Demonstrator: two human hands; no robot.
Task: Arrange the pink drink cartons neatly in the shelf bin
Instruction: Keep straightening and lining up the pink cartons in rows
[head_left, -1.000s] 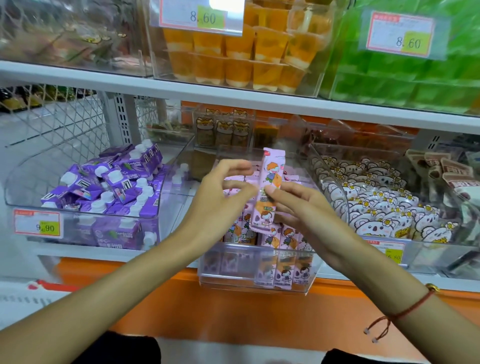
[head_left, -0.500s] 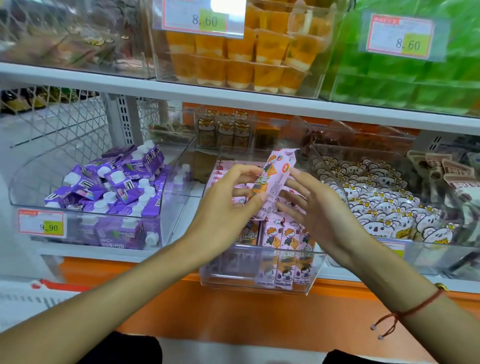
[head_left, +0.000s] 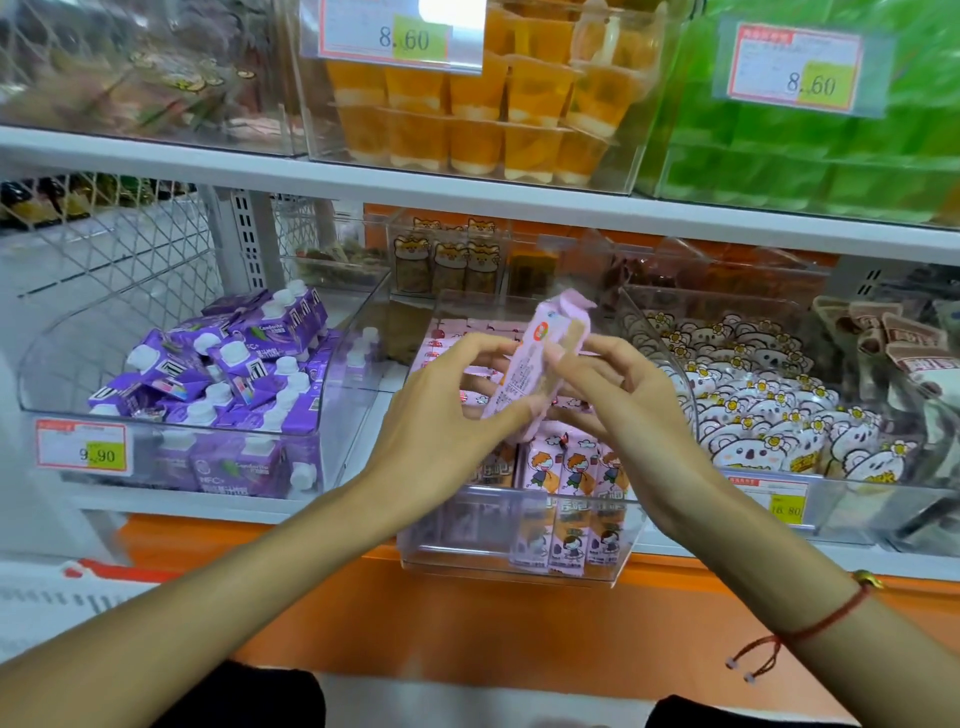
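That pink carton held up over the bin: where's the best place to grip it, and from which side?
Grip the pink carton across its long flat faces at mid-body, one hand from each side, as the left hand and right hand do now. It is tall, slim and tilted, and its folded top looks too crumpled to pinch.

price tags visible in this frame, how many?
4. Upper shelf: one 8.60 tag on the orange cup bin, another 8.60 tag on the green bin. Lower shelf: 9.90 tag on the purple carton bin, 16.80 tag right. Others may be hidden.
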